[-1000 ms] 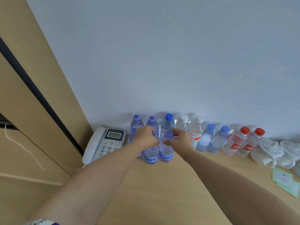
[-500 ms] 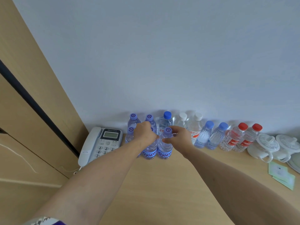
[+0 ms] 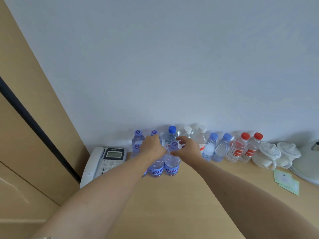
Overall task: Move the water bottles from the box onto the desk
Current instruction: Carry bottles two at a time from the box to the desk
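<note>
While both arms reach, left hand [image 3: 154, 147] seemingly gripping bottle [image 3: 155, 167]

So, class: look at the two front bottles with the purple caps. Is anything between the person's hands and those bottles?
Nothing visible is. The left hand is curled over the top of the front left bottle, hiding its cap. The right hand is spread open around the neck of the front right bottle. Both bottles stand on the desk.
</note>
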A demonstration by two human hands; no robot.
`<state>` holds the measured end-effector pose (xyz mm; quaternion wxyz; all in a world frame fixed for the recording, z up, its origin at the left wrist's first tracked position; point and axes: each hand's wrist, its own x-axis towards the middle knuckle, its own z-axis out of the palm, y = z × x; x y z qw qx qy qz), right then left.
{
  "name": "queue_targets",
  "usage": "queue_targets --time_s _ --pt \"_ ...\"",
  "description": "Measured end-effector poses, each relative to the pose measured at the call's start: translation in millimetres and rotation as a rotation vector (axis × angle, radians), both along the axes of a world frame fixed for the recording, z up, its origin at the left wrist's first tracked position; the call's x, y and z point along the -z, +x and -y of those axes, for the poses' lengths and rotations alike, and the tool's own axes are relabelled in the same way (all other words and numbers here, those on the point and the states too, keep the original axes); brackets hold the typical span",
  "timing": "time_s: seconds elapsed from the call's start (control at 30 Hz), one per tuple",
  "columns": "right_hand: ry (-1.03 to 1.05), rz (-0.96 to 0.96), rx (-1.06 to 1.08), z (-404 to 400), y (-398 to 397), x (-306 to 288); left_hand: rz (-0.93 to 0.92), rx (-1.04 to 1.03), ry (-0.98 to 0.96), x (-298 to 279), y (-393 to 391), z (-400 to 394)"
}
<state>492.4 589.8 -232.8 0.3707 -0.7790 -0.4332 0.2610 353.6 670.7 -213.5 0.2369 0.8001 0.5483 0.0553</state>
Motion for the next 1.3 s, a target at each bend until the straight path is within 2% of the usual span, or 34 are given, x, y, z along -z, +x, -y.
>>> queue_targets --time_s 0.1,0.3,0.53,0.87,1.1,1.3 --pt "0.008 0.04 0.036 10 1 -12 0.03 0.059 0.126 -20 5 -3" --pt "-0.004 0.149 0.173 51 12 -29 0.12 0.236 0.2 -34 35 19" --pt "-0.131 0.273 0.461 148 45 -37 0.156 0.578 0.268 -28 98 90" --pt "-0.307 0.358 0.708 321 81 -36 0.124 0.966 0.29 -40 175 241" --pt "-0.351 0.363 0.803 449 110 -30 0.099 1.092 0.261 -35 225 372" --pt "-0.402 0.295 0.926 578 133 -17 0.06 1.173 0.238 -23 272 496"
